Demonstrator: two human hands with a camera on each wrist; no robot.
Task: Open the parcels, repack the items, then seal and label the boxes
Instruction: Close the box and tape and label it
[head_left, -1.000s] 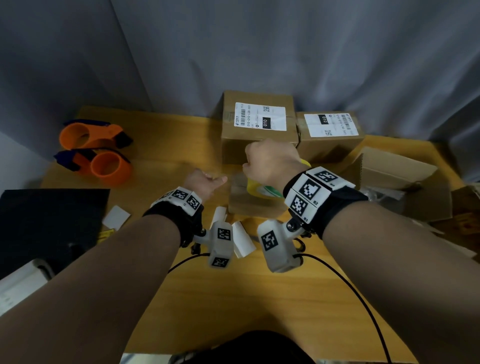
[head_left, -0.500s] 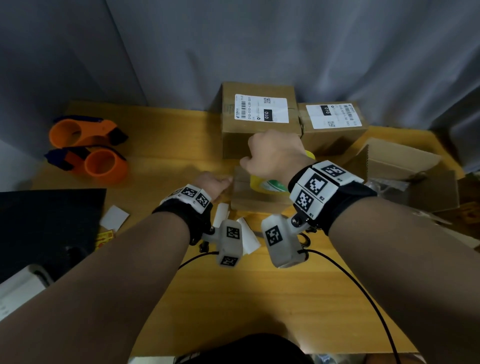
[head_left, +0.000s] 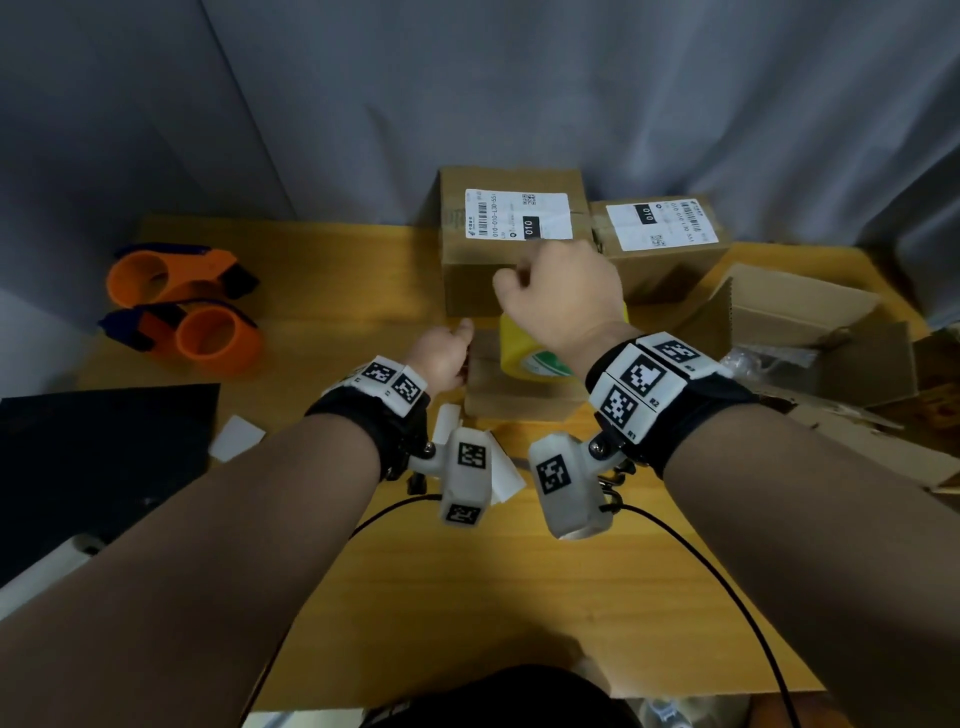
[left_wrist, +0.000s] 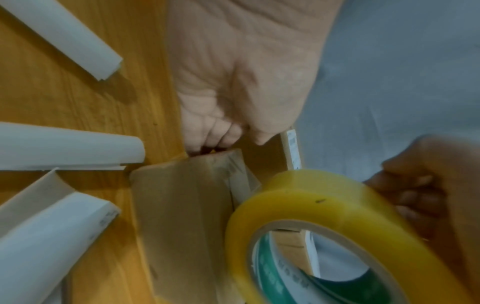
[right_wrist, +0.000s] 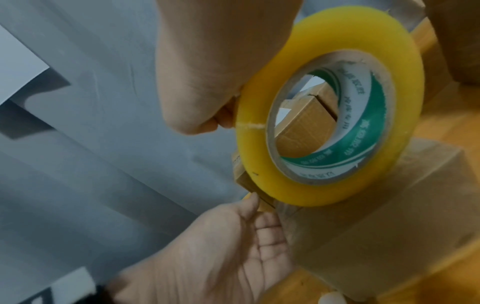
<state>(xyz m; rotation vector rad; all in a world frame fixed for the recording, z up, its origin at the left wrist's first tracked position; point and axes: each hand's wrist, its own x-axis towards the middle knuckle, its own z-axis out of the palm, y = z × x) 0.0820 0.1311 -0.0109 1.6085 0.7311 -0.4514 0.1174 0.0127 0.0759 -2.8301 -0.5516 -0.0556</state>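
Tape roll (right_wrist: 330, 107) — within right fingers (right_wrist: 223, 121)

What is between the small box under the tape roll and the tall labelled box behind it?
In the head view, only the right hand and tape roll overlap that stretch.

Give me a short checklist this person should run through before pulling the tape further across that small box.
1. Right hand has a firm grip on the yellow tape roll: ok.
2. Left hand steadies the small box, fingers at its far corner: ok.
3. Tape end already stuck to the box: cannot tell, the clear film is hard to see.
4. Box flaps closed along the top seam: ok, as far as the left wrist view shows.
5. White label backings lie on the table beside the box, off it: ok.
6. Two labelled boxes stand behind, out of the roll's way: ok.
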